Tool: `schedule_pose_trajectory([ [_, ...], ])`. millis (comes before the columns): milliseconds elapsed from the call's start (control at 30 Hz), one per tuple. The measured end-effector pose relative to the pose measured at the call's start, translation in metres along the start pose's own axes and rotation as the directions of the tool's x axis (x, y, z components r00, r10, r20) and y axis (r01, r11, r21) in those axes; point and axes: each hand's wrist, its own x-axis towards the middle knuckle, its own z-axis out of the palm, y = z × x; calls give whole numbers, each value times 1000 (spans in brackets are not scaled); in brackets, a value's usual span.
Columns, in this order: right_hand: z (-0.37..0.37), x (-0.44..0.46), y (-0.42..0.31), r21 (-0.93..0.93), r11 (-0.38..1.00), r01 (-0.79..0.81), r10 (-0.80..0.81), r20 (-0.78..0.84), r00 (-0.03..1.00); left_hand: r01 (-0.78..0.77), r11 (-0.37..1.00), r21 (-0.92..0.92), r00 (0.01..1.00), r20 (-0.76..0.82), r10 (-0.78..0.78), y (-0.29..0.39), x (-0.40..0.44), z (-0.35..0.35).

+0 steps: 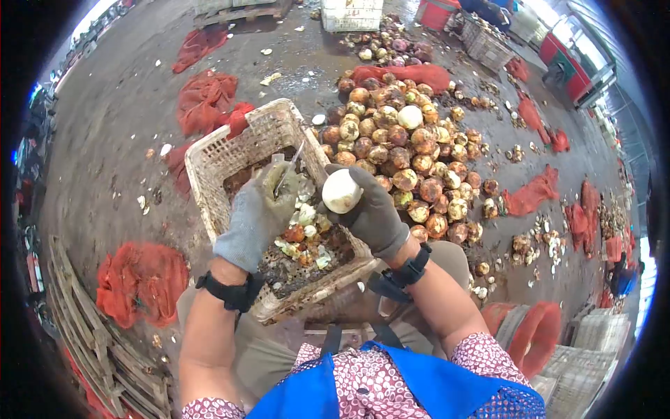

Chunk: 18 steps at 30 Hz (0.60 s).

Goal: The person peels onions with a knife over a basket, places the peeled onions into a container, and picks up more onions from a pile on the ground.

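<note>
A peeled white onion (342, 191) is gripped in my right hand (373, 213), which wears a dark grey glove. Above the crate, my left hand (262, 206), in a light grey glove, is closed around a knife (288, 170) whose blade points up and to the right. Both hands are over a dirty white plastic crate (202, 164), which holds onion skins and scraps (305, 237). Beyond my right hand lies a large heap of unpeeled onions (398, 153) on the ground, with a pale peeled one (410, 116) on top.
Red mesh sacks (143, 283) lie scattered on both sides. Wooden slats (87, 328) stand at the lower left. A red tub (534, 339) and pale crates (583, 356) are at the lower right. More crates (352, 15) stand at the back.
</note>
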Motion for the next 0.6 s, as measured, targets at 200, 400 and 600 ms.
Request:
schedule_pose_trajectory([
  [200,-2,2,-1,193,978,77,-36,-207,978,6,914,-406,997,68,23,23,-3,11],
  [400,13,-13,-15,19,991,129,-117,-309,944,-162,961,-224,984,39,175,33,-14,23],
  [600,32,-14,4,-38,978,207,-206,-360,910,-238,966,-101,942,217,255,37,-27,24],
])
